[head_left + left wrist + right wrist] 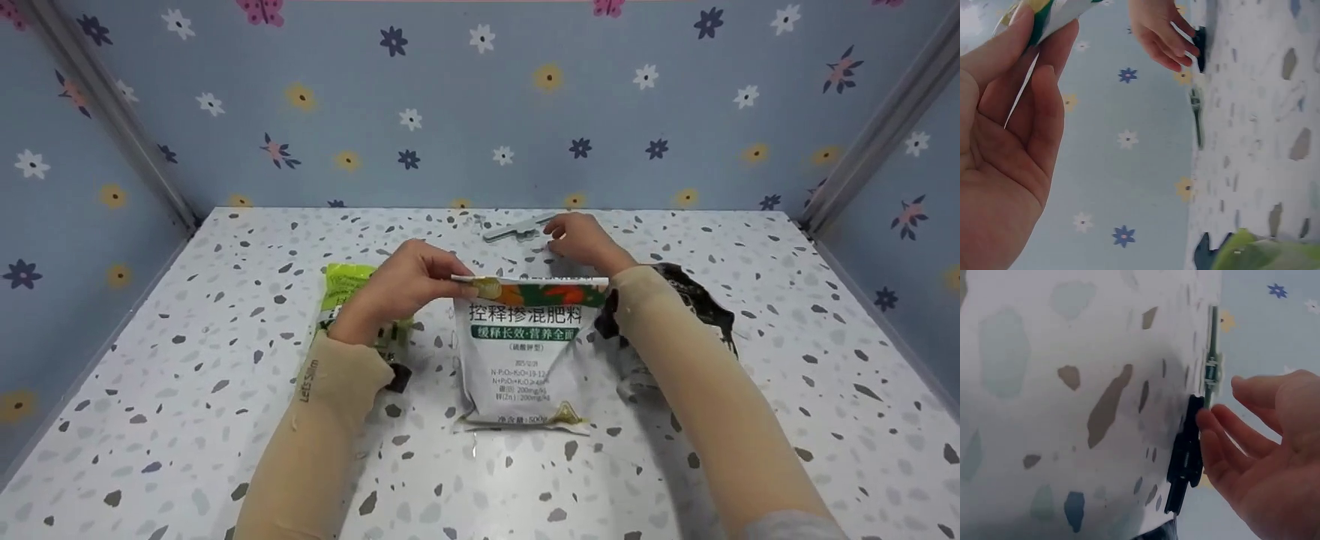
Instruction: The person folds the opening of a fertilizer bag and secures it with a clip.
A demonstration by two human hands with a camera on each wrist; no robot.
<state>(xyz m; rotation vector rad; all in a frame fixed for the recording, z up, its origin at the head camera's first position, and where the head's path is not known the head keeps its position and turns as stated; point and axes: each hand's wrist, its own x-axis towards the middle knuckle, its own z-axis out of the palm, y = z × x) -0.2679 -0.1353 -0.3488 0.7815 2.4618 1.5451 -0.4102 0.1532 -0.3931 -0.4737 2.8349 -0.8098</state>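
Note:
A white fertilizer bag (517,367) stands upright in front of me, its colourful top folded over into a flat strip. My left hand (409,281) pinches the left end of that fold between thumb and fingers, as the left wrist view also shows of the folded edge (1067,19). Reaching past the bag, my right hand (585,241) has its fingers spread and loosely bent. In the right wrist view its fingertips are right at a black bag clip (1186,450). A grey-green bag clip (1211,354) lies just beyond, its thumb apart from both.
A green and black bag (349,281) lies to the left, partly behind my left wrist. On the right, a black bag (697,300) lies partly under my right forearm. A flowered wall panel (480,105) closes off the speckled table (525,487) at the back.

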